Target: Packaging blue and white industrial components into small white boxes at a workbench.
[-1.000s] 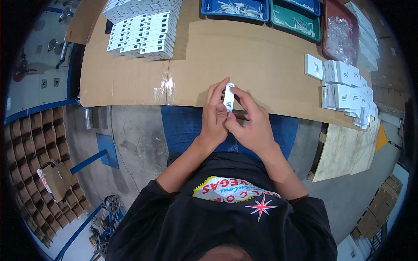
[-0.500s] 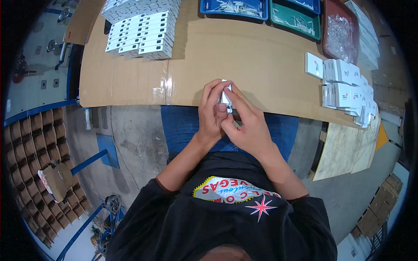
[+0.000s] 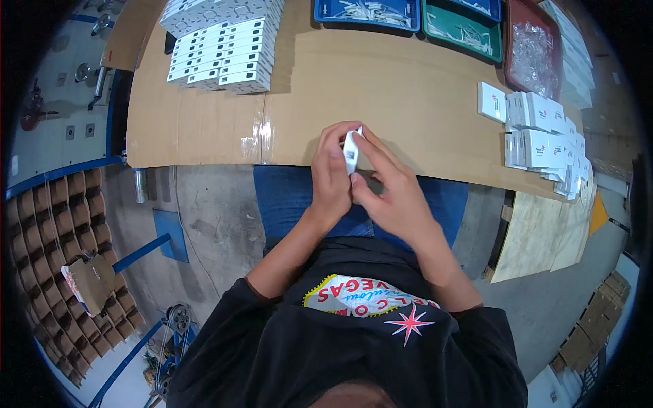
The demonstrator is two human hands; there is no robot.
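Between my two hands, just over the near edge of the cardboard-covered table [image 3: 381, 88], is a small white box [image 3: 351, 153], seen on its narrow side with a dark mark on it. My left hand [image 3: 331, 170] is wrapped round its left side, fingers curled over the far end. On the right, my right hand [image 3: 389, 189] touches it with the fingertips at the far end and the thumb near the close end. Part of the box is hidden by my fingers.
Stacked white boxes [image 3: 221, 58] stand at the far left. Flat white boxes [image 3: 544, 139] are piled at the right. Along the back are a blue tray [image 3: 367, 26] and a green tray [image 3: 469, 47] of small white parts, beside a red-brown tray [image 3: 524, 17] of clear plastic pieces.
The white box has turned so its narrow side faces up and looks closed. My left thumb has moved up along it, and my right thumb and fingers have spread apart slightly.
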